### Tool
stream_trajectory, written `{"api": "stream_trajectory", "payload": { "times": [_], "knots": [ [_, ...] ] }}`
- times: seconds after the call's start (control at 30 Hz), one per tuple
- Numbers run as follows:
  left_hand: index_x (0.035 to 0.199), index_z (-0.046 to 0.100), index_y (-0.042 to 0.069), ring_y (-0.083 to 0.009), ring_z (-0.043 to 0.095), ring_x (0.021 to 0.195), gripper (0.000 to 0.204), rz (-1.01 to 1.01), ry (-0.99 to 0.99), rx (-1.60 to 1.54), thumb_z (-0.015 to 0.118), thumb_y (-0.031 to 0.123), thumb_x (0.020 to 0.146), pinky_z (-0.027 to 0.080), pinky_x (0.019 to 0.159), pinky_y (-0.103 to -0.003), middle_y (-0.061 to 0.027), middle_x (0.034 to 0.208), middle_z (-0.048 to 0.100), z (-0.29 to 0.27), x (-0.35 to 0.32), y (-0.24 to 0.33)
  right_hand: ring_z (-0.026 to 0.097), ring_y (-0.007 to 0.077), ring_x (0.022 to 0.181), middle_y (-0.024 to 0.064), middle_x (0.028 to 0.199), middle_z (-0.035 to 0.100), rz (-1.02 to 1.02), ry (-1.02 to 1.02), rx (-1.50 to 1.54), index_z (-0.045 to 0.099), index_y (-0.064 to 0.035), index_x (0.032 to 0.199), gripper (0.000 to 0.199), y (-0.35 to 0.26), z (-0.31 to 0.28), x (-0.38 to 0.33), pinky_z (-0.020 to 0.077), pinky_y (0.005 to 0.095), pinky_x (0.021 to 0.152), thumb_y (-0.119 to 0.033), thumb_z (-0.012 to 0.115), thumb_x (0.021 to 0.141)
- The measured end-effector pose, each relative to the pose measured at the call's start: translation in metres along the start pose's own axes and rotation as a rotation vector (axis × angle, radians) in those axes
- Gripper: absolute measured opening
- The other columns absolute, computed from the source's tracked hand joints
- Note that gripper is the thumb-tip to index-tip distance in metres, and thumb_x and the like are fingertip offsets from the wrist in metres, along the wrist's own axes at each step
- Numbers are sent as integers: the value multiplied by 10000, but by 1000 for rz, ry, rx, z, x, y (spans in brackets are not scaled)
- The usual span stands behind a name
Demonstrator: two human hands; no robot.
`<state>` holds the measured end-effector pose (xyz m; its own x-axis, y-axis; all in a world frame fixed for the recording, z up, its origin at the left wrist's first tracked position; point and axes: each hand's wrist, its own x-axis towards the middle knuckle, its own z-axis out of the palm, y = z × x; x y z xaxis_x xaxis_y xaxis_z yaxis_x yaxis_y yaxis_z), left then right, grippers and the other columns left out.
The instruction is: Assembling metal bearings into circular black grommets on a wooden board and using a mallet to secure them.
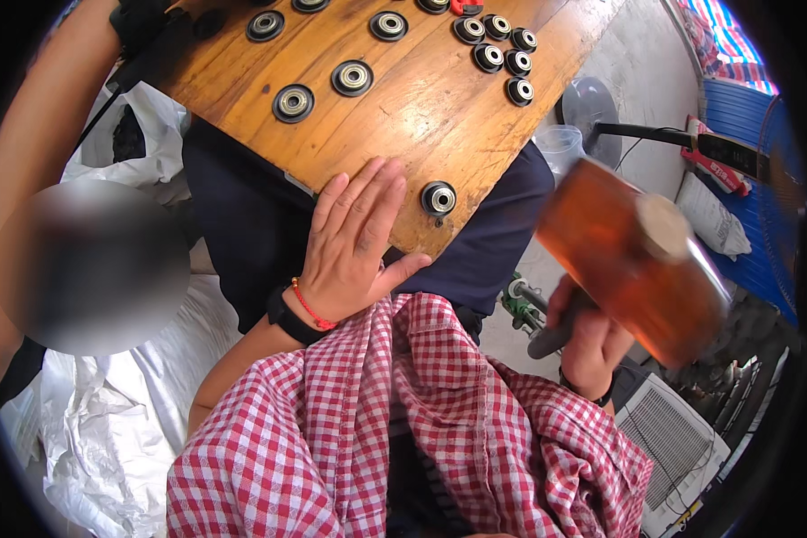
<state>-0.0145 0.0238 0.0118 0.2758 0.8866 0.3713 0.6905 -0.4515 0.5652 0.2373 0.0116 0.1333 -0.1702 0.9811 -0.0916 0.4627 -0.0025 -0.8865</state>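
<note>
My left hand (357, 226) lies flat on the near corner of the wooden table (426, 117), fingers stretched forward and thumb out to the right. Just beyond its thumb, a ball bearing in a black ring (438, 199) rests near the table's right edge. Off to the right of the table, my right hand (590, 345) is wrapped round the dark handle of a mallet (632, 260). The mallet's amber head is raised and smeared by motion. Farther up the table lie more black-ringed bearings (352, 78), some apart and several in a cluster (502, 49) at the far right.
A co-worker's bare arm (40, 170) reaches in from the left, with a dark-gloved hand (142, 25) at the table's far left. A fan (590, 112) and a clear plastic cup (560, 146) stand right of the table. White plastic sacks (121, 430) lie at lower left.
</note>
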Motion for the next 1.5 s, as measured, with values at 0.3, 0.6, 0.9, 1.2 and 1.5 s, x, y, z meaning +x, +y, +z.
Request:
{"api": "stream_trajectory", "payload": {
  "times": [0.3, 0.6, 0.9, 1.2, 1.5],
  "knots": [
    [1380, 324, -12, -300, 384, 1300, 853, -40, -42, -28, 738, 370, 740, 237, 1079, -447, -206, 1417, 368, -2, -1, 3, 549, 233, 514, 147, 615, 553, 158, -359, -283, 576, 22, 956, 259, 7, 39, 44, 431, 338, 518, -211, 642, 864],
    [1225, 533, 34, -265, 535, 1055, 533, 45, -97, -5, 695, 203, 746, 381, 973, -410, -92, 1118, 592, -5, 28, 3, 480, 87, 511, 49, 728, 538, 156, 73, 274, 476, 31, 1109, 388, 44, 36, 26, 388, 216, 453, -315, 541, 945],
    [1143, 573, 24, -286, 523, 1061, 431, 8, -62, 287, 674, 186, 756, 386, 960, -412, -119, 1104, 570, -46, 57, -29, 485, 86, 507, 24, 702, 529, 292, 59, 240, 480, 21, 1127, 424, 57, 48, 8, 382, 215, 443, -358, 532, 945],
    [1113, 552, -12, -261, 492, 1137, 465, 255, -175, 340, 686, 230, 740, 377, 986, -393, -133, 1152, 553, 11, 111, -41, 482, 84, 509, 29, 704, 528, 282, 61, 262, 472, 14, 1127, 415, 51, 64, 13, 381, 210, 447, -357, 523, 949],
    [1296, 455, 16, -293, 424, 1263, 644, 133, -310, -111, 699, 249, 748, 276, 1079, -463, -146, 1338, 465, -32, 9, -13, 493, 111, 507, 67, 731, 519, 303, -41, 214, 449, 6, 1096, 408, 61, 62, 1, 398, 228, 434, -383, 446, 973]
  ]
}}
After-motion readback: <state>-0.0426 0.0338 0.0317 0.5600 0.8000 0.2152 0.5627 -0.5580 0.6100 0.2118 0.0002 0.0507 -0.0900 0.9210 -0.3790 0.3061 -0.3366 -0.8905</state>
